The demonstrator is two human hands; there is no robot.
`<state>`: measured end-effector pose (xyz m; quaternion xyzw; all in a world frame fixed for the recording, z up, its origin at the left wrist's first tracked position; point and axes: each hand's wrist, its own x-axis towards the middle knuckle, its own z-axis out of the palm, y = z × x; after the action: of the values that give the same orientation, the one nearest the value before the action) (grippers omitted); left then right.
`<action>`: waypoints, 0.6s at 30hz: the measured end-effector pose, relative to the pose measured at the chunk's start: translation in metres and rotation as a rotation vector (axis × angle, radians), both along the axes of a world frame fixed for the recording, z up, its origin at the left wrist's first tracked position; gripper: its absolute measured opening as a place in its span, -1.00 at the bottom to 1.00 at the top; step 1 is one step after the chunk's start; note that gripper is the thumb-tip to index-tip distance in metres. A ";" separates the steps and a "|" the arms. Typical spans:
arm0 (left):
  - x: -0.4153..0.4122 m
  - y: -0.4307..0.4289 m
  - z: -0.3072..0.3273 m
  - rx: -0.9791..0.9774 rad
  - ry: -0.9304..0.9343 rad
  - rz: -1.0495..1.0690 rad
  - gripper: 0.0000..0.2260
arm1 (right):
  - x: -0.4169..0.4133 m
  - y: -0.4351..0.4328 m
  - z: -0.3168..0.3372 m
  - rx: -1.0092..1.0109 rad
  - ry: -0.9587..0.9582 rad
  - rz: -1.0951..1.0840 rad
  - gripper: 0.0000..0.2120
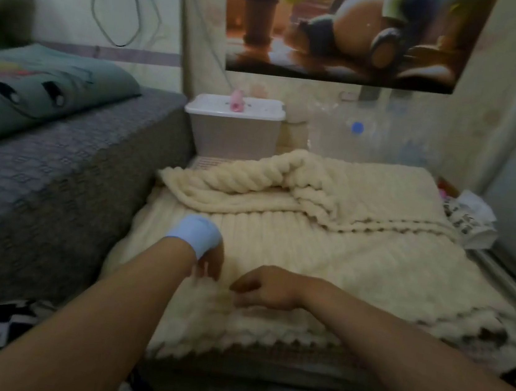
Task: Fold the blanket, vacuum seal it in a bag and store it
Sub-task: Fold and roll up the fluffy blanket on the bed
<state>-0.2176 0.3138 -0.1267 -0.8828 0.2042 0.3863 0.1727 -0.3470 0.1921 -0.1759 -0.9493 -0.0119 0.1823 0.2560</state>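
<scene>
A cream ribbed fleece blanket (324, 252) lies spread on the floor in front of me, with its far part folded back in a loose roll. My left hand (209, 262), a light blue band on its wrist, hangs over the blanket's near left part with fingers curled down; motion blur hides whether it holds fabric. My right hand (263, 288) rests just to the right of it, fingers bent onto the blanket surface, seemingly pinching the fabric. A clear vacuum bag (351, 138) with a blue valve leans against the far wall.
A bed with a grey cover (59, 164) and a green pillow (36, 87) runs along the left. A white lidded bin (235, 127) with a small pink object on top stands at the wall. Crumpled printed paper (471, 218) lies at the right by a sliding door.
</scene>
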 end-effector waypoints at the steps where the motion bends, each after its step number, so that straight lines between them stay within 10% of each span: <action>1: -0.011 -0.029 0.003 -0.079 -0.005 -0.028 -0.59 | -0.013 -0.025 0.003 0.038 -0.041 -0.100 -0.56; 9: -0.110 -0.192 0.004 -0.572 -0.205 -0.617 -0.74 | -0.104 -0.189 0.012 -0.397 -0.081 -0.417 -0.55; 18: -0.189 -0.281 -0.052 -0.682 -0.135 -0.757 -0.24 | -0.178 -0.280 -0.014 -0.520 0.267 -0.392 0.16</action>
<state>-0.4062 0.0330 -0.1784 -0.7761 0.6122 0.1505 0.0154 -0.5254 -0.0875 -0.1903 -0.9347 0.2511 0.2491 0.0352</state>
